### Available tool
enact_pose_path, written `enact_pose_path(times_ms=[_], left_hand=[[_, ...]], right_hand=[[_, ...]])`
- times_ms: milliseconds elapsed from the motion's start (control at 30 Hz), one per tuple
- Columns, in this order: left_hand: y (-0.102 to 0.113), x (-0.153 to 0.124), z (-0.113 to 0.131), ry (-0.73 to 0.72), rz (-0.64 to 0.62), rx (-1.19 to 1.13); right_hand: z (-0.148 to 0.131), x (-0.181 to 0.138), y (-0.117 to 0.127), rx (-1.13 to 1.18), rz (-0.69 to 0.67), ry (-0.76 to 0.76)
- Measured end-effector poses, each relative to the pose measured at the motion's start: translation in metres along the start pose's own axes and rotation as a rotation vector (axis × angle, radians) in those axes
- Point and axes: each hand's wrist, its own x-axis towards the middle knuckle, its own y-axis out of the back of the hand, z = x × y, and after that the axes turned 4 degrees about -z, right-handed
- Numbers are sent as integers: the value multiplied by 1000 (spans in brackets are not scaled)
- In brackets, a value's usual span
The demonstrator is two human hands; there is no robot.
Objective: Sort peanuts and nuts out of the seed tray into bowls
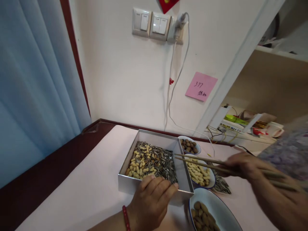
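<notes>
My left hand (154, 199), a red bead bracelet (126, 218) at its wrist, curls its fingers over the near rim of a silver-grey box (128, 185). In the box lie peanuts in shells (139, 162), mostly on the left, and striped sunflower seeds (169, 165), mostly on the right. Between the fingers of my right hand (247, 166) is a pair of wooden chopsticks (204, 163). Their tips reach over the box's right side, with nothing visible between them. Below the chopsticks is a bowl (213, 183) of peanuts; sunflower seeds (221, 184) lie beside it.
Behind stands a small bowl (198, 149) of round brown nuts. A larger white bowl (223, 205) at the front holds oval brown nuts. A white cable (179, 125) runs from the wall socket to the table. Blue curtain (36, 80) hangs left; cluttered shelves (252, 128) stand right.
</notes>
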Motion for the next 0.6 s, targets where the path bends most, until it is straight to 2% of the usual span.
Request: enact_pose_path(times_ms=[100,200,367,600], left_hand=[[2,2,0,-11,1,16],[2,4,0,1,33,3],[-2,4,-1,-10,74,13],[-3,5,0,3,88,18]], right_hand=[[-28,20,-41,58,-188,28],[-26,33,-66,63,-319,20],[-16,45,-84,36,-356,46],[-10,45,-90,46,-329,47]])
